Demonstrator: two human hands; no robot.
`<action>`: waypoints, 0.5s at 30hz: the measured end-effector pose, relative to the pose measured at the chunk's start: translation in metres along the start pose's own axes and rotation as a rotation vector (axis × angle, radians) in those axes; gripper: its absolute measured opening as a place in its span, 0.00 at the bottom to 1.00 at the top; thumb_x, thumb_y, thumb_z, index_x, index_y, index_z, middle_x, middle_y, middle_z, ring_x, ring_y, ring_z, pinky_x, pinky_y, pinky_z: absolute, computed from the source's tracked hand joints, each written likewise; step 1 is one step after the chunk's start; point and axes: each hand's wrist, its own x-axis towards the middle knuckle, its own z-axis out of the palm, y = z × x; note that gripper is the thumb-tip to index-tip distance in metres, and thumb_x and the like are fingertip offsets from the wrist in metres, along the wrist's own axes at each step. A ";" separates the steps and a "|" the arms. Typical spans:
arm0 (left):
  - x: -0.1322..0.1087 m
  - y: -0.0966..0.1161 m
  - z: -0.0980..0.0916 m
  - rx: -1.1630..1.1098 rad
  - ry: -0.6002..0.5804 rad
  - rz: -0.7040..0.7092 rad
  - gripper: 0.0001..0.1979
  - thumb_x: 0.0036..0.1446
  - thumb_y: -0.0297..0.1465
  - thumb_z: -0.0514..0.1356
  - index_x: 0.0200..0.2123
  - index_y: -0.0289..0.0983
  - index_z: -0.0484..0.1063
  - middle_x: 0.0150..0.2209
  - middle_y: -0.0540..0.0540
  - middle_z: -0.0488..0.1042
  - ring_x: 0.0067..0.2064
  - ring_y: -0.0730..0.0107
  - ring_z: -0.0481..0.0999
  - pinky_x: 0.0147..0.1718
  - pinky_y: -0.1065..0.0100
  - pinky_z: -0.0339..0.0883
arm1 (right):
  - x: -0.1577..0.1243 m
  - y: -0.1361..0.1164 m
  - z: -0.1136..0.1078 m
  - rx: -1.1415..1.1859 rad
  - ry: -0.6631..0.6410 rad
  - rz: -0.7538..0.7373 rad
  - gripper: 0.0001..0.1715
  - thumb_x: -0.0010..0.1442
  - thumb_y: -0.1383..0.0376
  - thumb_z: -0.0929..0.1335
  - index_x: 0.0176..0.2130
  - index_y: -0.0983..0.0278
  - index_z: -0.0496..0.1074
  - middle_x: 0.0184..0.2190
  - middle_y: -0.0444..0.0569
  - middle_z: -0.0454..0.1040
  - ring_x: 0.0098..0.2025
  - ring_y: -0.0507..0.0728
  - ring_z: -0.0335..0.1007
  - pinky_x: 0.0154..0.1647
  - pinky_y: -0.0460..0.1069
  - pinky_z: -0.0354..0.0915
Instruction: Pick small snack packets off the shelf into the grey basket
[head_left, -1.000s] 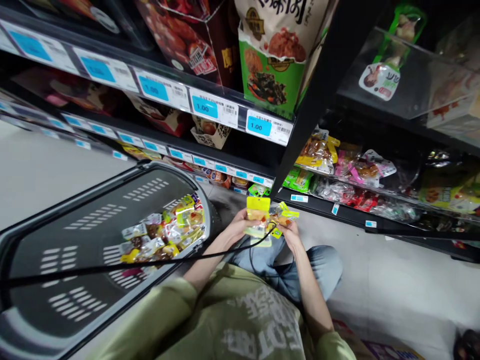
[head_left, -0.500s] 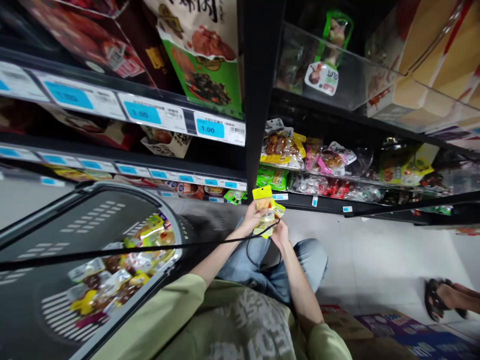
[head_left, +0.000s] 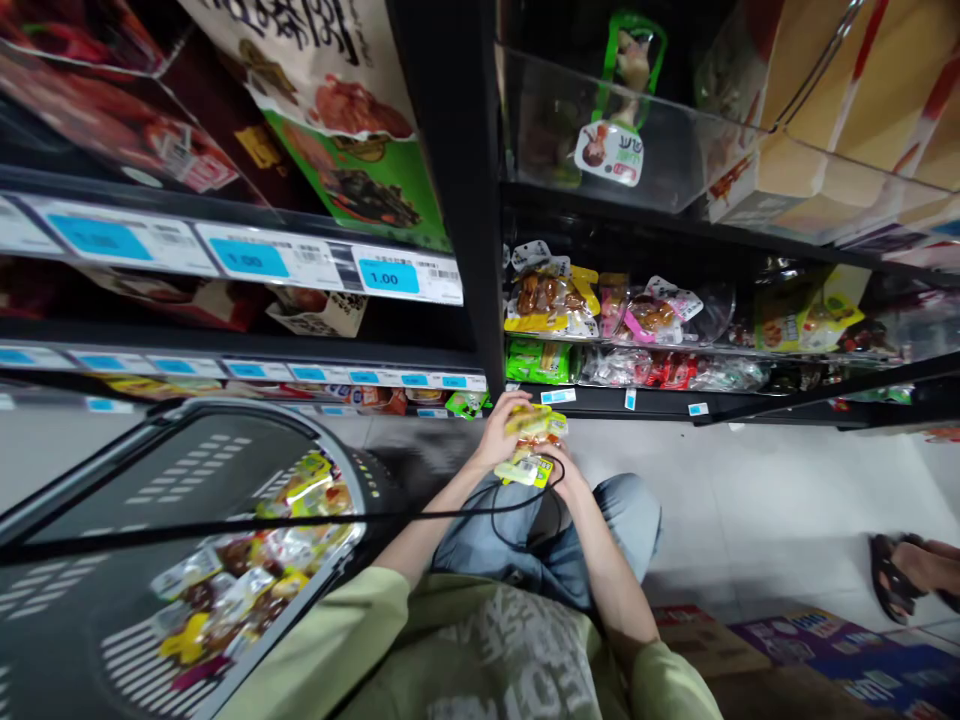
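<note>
Left of the grip, a black shopping basket [head_left: 187, 450] holding loose snacks [head_left: 240, 580] is seen. Yellow snack packets [head_left: 534, 440] are clasped between the left hand [head_left: 501, 436] and right hand [head_left: 564, 478]. A black cable [head_left: 420, 516] is looped beneath them, and a stocked shelf [head_left: 600, 400] is ranged just beyond.

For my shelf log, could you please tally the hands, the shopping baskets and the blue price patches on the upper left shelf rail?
Hands: 2, left hand and right hand, both holding snack packets
Shopping basket: 1
Blue price patches: 3
Total: 6
</note>
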 end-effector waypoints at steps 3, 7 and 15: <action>0.005 0.019 -0.010 0.041 -0.204 0.030 0.12 0.54 0.40 0.72 0.37 0.40 0.83 0.56 0.35 0.75 0.61 0.45 0.72 0.65 0.52 0.61 | 0.001 0.002 0.004 0.057 0.043 -0.029 0.24 0.42 0.63 0.80 0.40 0.60 0.74 0.30 0.43 0.84 0.42 0.64 0.83 0.47 0.57 0.78; 0.010 0.031 -0.022 0.104 -0.369 0.048 0.16 0.56 0.48 0.69 0.34 0.43 0.85 0.59 0.36 0.75 0.66 0.42 0.69 0.68 0.51 0.57 | -0.001 0.000 0.012 0.125 -0.046 -0.052 0.24 0.42 0.63 0.77 0.41 0.61 0.76 0.36 0.46 0.85 0.46 0.64 0.82 0.50 0.57 0.77; 0.012 0.000 -0.031 0.316 -0.450 -0.017 0.10 0.55 0.42 0.67 0.31 0.44 0.86 0.58 0.39 0.78 0.62 0.40 0.73 0.64 0.47 0.67 | 0.005 0.006 0.009 0.207 -0.151 -0.117 0.30 0.38 0.53 0.84 0.37 0.63 0.76 0.31 0.48 0.82 0.44 0.66 0.82 0.52 0.60 0.74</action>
